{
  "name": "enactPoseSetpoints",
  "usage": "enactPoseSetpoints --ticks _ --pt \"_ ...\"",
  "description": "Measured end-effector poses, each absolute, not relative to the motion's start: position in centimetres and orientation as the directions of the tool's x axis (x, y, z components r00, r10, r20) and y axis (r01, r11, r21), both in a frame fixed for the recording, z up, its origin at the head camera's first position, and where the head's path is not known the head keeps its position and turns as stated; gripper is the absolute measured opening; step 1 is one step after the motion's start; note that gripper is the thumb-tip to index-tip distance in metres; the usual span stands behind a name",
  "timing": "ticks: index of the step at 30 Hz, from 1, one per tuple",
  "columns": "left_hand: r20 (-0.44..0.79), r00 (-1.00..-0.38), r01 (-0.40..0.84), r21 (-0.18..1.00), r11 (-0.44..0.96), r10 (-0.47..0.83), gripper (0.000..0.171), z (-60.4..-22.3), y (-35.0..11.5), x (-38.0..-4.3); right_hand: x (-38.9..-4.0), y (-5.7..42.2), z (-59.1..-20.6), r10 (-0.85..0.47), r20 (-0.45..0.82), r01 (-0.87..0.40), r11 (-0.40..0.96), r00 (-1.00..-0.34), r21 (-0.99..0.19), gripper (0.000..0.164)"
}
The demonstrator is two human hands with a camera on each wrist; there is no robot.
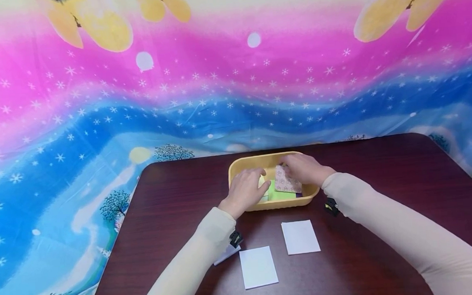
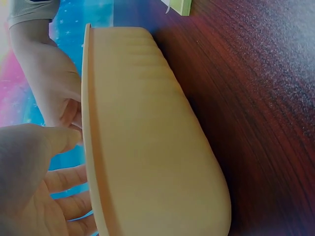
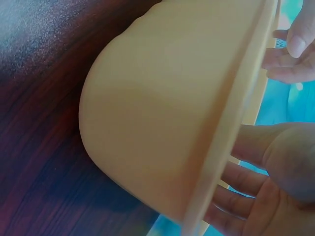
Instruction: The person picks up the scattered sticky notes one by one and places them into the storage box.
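A yellow plastic basket [image 1: 273, 205] stands near the table's far edge. My left hand [image 1: 245, 188] reaches over its left side, thumb and fingers apart beside a pale yellow note pad [image 1: 265, 195]. In the left wrist view the left fingertips pass behind the basket rim. Inside on the right, my right hand [image 1: 305, 168] holds a pinkish patterned note pad [image 1: 286, 184] by its upper right part, tilted over a bright green pad [image 1: 278, 191]. The right fingertips are partly hidden by the rim in the right wrist view. A dark purple piece [image 1: 299, 195] shows below.
Two white square pads [image 1: 258, 267] [image 1: 301, 237] lie on the dark wooden table [image 1: 173, 197] in front of the basket. Another white pad [image 1: 227, 255] is partly covered by the left sleeve. A colourful snowflake-patterned cloth [image 1: 231, 74] hangs behind the table.
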State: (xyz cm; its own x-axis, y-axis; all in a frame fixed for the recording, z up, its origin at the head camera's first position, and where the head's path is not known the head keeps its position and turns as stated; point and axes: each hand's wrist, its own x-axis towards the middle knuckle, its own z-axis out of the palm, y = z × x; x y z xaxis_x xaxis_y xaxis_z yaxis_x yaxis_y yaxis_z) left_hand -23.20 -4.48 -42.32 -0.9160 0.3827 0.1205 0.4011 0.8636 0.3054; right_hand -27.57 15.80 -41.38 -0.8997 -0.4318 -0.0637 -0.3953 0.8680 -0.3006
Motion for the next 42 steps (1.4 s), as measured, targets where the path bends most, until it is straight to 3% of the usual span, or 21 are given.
enactPoseSetpoints --ticks 19,42 --pt "0.097 -0.923 0.384 0.305 0.871 0.373 0.036 -42.6 -4.7 -23.5 -27.3 15.9 -41.5 -0.46 -0.083 -0.414 0.854 -0.884 -0.315 0.044" --pt "0.107 -0.923 0.385 0.312 0.868 0.371 0.038 -42.3 -5.3 -23.1 -25.9 14.5 -40.4 -0.51 0.117 -0.519 0.798 -0.852 -0.305 0.036"
